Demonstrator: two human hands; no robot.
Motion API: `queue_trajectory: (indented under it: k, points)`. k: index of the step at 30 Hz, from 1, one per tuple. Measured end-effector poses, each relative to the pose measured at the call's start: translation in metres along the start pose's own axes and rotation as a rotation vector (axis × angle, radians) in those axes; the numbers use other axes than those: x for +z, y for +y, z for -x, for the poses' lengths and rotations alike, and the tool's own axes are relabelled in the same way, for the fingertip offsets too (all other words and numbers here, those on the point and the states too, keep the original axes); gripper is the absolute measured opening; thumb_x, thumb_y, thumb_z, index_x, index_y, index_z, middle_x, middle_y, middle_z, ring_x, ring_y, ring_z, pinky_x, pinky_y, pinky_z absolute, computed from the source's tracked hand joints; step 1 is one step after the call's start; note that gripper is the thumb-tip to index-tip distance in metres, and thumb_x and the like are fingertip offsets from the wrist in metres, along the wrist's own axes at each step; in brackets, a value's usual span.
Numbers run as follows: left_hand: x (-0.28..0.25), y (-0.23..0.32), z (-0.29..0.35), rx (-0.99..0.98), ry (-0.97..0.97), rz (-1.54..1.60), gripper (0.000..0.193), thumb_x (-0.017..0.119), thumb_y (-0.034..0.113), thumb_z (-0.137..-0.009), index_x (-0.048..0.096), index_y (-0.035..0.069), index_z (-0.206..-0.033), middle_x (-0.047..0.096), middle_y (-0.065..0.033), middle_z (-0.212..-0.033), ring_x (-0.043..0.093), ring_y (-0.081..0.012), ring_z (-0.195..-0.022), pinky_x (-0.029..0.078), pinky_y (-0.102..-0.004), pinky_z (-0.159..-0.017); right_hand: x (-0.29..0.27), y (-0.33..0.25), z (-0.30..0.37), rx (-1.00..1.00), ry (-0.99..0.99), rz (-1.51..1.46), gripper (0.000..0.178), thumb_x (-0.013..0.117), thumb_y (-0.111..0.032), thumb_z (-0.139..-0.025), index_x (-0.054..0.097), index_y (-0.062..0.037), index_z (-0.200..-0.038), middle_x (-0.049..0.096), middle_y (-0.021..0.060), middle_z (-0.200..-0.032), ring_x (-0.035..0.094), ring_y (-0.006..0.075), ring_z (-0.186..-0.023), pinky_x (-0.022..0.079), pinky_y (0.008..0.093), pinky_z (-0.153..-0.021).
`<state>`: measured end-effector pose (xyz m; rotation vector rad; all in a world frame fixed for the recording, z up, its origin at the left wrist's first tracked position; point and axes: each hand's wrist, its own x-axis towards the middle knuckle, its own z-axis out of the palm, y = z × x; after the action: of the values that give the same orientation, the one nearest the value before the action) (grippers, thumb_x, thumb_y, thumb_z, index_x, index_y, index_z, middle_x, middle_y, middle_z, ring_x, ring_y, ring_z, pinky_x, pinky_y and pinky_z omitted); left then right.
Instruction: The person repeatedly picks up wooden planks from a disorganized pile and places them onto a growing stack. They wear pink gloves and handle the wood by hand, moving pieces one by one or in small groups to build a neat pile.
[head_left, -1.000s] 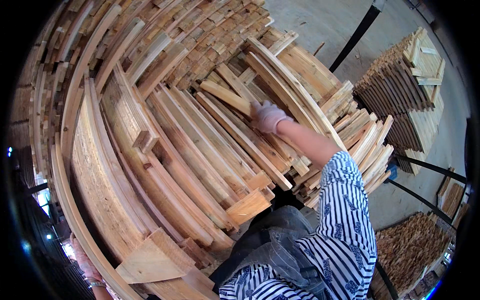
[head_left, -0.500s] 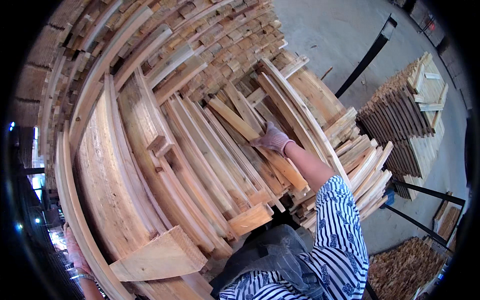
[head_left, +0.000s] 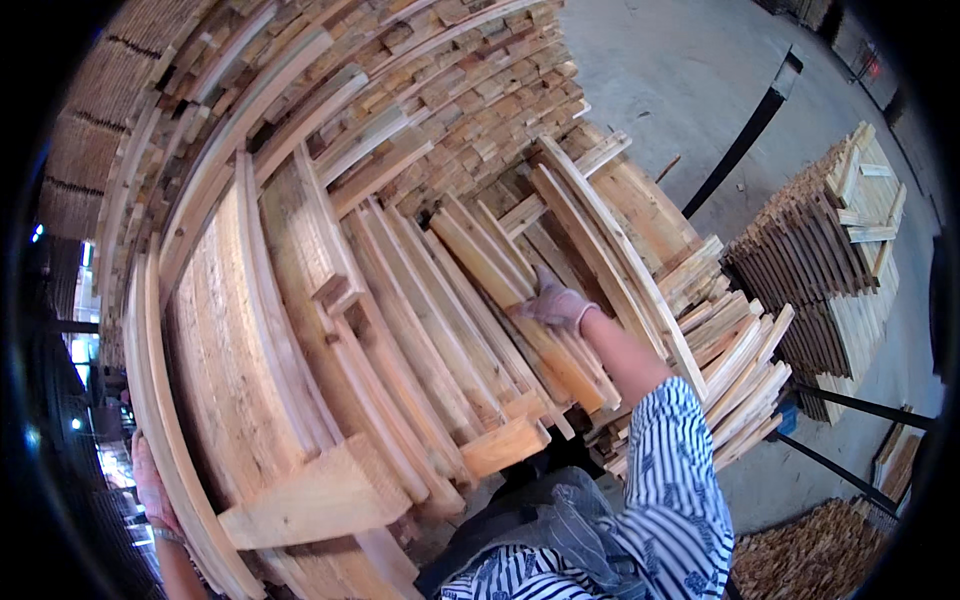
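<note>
Right hand: my pale gloved right hand lies half-curled across the plank, thumb spread; I cannot tell if it grips.
Plank: the long, flat, honey-coloured wooden plank runs from far left to near right beneath my right hand, well right of my left.
Left hand: my pinkish-gloved left hand is at near left, beside a long, narrow, pale wooden board; fingers mostly hidden, hold unclear.

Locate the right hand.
Head view, right of centre: the right hand is on a yellowish board, left of a long pale strip.
</note>
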<state>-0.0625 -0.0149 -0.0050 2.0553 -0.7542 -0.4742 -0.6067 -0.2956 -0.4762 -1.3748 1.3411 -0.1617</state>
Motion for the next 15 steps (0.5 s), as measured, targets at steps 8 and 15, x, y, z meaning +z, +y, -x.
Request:
queue_trajectory:
  k: [8,15]
  points:
    - [-0.013,-0.016,-0.016,-0.001,0.024,0.000,0.048,0.049,0.037,-0.106,0.044,0.012,-0.148,0.060,-0.0056,-0.132,0.061,-0.0180,-0.113,0.052,-0.0334,-0.098,-0.034,-0.002,0.051,0.072,-0.111,-0.318,0.125,0.092,-0.043,-0.068,0.018,0.0071,-0.155,0.053,0.0240,-0.141,0.054,0.0297,-0.126,0.049,0.0390,-0.098]
    - [-0.032,-0.024,-0.023,0.153,0.040,-0.375,0.058,0.046,0.041,-0.105,0.043,0.003,-0.149,0.049,-0.0143,-0.147,0.046,-0.0228,-0.135,0.034,-0.0340,-0.114,-0.081,-0.004,0.134,-0.111,0.051,-0.492,0.098,0.086,-0.033,-0.077,0.032,0.0055,-0.149,0.061,0.0177,-0.129,0.065,0.0240,-0.107,0.055,0.0340,-0.091]
